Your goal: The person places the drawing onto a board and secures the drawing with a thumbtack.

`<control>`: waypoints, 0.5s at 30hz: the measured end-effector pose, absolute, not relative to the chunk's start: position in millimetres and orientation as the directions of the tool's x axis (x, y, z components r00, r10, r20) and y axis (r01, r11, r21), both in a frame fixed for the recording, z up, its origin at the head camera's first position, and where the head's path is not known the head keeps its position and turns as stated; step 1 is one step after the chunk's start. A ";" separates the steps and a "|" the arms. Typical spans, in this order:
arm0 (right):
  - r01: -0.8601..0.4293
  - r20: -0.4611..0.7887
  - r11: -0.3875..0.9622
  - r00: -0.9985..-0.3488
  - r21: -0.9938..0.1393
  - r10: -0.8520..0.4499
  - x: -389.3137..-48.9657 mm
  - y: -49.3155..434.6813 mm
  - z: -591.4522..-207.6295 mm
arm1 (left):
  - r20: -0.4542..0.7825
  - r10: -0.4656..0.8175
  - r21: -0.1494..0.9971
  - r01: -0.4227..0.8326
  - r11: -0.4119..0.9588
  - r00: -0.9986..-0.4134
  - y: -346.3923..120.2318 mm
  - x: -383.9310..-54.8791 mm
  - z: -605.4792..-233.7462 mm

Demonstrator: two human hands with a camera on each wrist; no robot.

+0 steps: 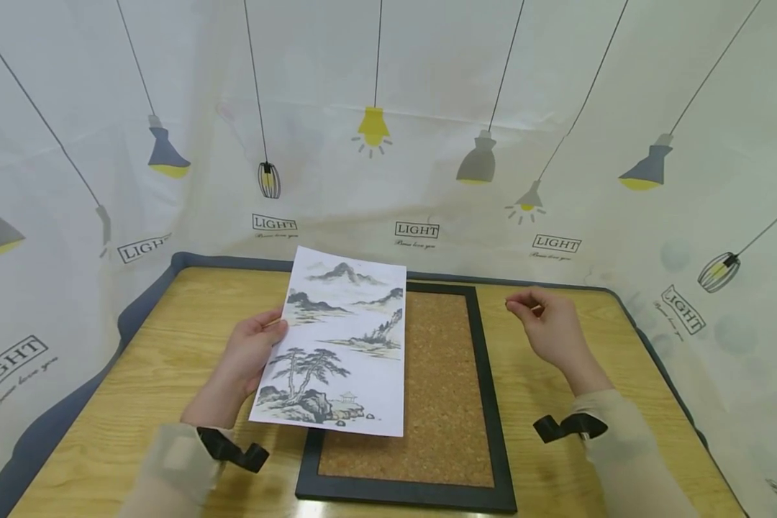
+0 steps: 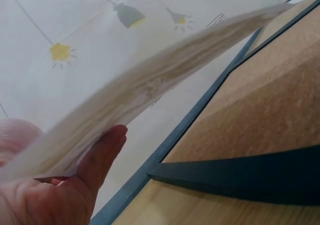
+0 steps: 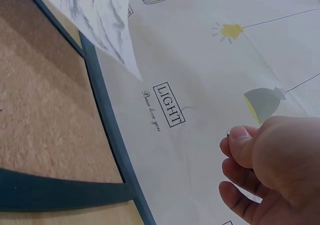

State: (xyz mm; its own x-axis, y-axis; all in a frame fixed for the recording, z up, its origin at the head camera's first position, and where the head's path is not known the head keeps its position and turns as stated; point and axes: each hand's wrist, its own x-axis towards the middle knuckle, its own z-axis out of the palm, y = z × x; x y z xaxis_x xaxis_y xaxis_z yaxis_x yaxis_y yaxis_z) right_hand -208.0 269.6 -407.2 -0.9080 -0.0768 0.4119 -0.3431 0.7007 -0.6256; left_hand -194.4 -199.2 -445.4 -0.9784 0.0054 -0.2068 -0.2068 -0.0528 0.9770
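My left hand (image 1: pixel 249 352) holds a sheet of paper (image 1: pixel 369 374) by its left edge, thumb on the printed face and fingers behind. Ink-style mountains and pine trees are printed on it. Tilted, the sheet hangs over the left part of a black-framed cork board (image 1: pixel 450 403) and hides it in the head view. Seen from the left wrist, the sheet (image 2: pixel 145 85) bows above the board. To the right of the board, my right hand (image 1: pixel 550 327) is raised, thumb and index finger pinching a tiny shiny metal piece (image 3: pixel 228 133), perhaps a thumbtack; the fingers mostly cover it.
The cork board lies on a wooden table (image 1: pixel 149 345). Behind and at both sides hangs a pale cloth (image 1: pixel 337 65) printed with lamps and the word LIGHT. Black straps (image 1: pixel 233 450) circle both sleeved wrists.
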 end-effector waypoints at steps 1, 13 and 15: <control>-0.347 0.419 0.698 -0.905 -0.627 -0.074 -209.4 268.6 -406.2 | -0.207 0.010 0.977 -0.207 -0.058 -0.978 -196.8 -194.6 -446.2; -0.390 0.473 0.641 -0.880 -0.661 -0.047 -218.6 248.8 -389.6 | -0.254 0.024 0.963 -0.255 -0.087 -0.967 -163.0 -192.4 -462.9; -0.385 0.468 0.633 -0.883 -0.671 -0.042 -219.3 245.6 -387.8 | -0.258 0.019 0.961 -0.258 -0.097 -0.966 -156.3 -192.4 -465.9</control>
